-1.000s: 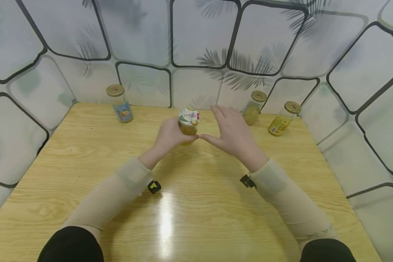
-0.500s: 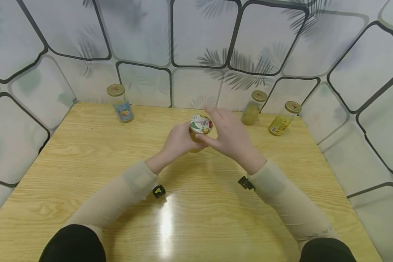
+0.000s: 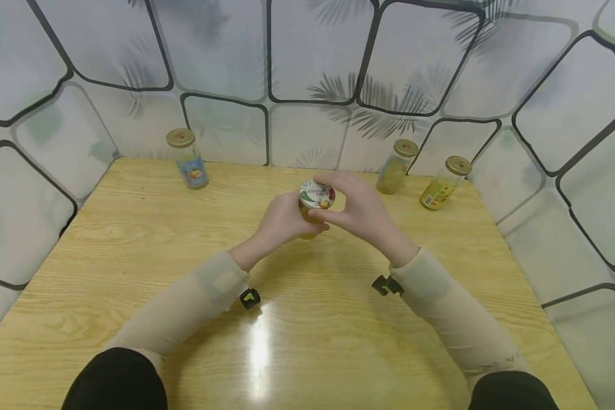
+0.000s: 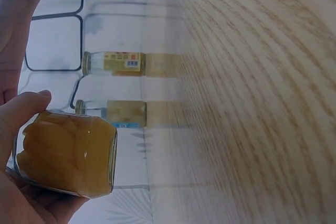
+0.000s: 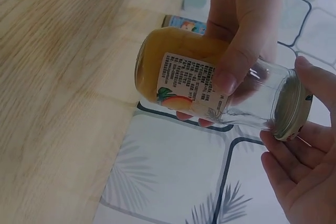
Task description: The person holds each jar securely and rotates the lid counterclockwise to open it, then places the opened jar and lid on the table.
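Observation:
A glass jar of yellow-orange fruit pieces (image 5: 194,72) is held above the wooden table, tilted little if at all. Around its body my left hand (image 3: 279,219) grips, the thumb pressing over the label in the right wrist view. At the top, my right hand (image 3: 361,213) pinches the patterned lid (image 3: 317,195) by its rim, with the thumb on one side and fingers on the other. The lid sits on the jar's mouth. In the left wrist view the jar's lower part shows fruit against the glass, while its lid end is hidden by the left hand.
A blue-labelled jar with a gold lid (image 3: 192,165) stands at the back left of the table (image 3: 133,239). Toward the back right stand a pale jar (image 3: 393,171) and a yellow-labelled jar (image 3: 438,193), both gold-lidded. A patterned wall (image 3: 225,51) rises behind them.
My left hand has carried the jar right and slightly nearer. The right hand's spread fingers have come in and taken hold of the lid. The other jars have stayed put.

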Motion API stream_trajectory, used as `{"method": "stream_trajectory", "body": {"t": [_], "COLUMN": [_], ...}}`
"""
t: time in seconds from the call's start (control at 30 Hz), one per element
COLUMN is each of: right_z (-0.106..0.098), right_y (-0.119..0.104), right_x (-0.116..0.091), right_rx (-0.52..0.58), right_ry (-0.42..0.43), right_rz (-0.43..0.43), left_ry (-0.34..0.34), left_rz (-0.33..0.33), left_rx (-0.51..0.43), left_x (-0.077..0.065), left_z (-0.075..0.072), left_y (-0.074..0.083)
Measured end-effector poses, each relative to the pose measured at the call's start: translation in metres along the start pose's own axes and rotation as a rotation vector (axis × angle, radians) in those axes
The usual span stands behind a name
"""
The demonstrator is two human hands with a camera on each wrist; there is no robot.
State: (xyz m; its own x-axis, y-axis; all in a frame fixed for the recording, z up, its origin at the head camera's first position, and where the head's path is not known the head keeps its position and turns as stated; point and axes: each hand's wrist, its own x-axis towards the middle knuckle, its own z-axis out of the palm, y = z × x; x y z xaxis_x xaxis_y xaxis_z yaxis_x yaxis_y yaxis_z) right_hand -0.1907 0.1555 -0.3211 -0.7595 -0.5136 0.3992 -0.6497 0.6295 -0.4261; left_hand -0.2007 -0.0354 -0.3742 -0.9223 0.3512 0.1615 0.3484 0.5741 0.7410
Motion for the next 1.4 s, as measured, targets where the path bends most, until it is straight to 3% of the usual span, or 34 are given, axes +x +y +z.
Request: {"method": "stream_trajectory", "body": {"t": [0.27, 0.5, 0.77, 1.1, 1.4], "right_z": [-0.004, -0.006, -0.007, -0.009, -0.010], "right_y": [0.002, 0.010, 0.023, 0.037, 0.039], "right_x": [0.002, 0.003, 0.003, 0.004, 0.004], "right_rx": [0.141, 0.241, 0.491, 0.688, 0.669], "right_ry": [-0.031, -0.062, -0.129, -0.231, -0.255], "right_rz": [0.125, 0.103, 0.096, 0.066, 0.092], "left_ry": [-0.009, -0.032, -0.087, -0.114, -0.118], "left_rz": [-0.001, -0.011, 0.003, 0.032, 0.031], "left_rx": [-0.010, -0.001, -0.010, -0.024, -0.015], "left_x": [0.001, 0.001, 0.003, 0.003, 0.002], "left_z": [0.001, -0.001, 0.001, 0.002, 0.001], "left_y": [-0.002, -0.001, -0.003, -0.004, -0.004]}}
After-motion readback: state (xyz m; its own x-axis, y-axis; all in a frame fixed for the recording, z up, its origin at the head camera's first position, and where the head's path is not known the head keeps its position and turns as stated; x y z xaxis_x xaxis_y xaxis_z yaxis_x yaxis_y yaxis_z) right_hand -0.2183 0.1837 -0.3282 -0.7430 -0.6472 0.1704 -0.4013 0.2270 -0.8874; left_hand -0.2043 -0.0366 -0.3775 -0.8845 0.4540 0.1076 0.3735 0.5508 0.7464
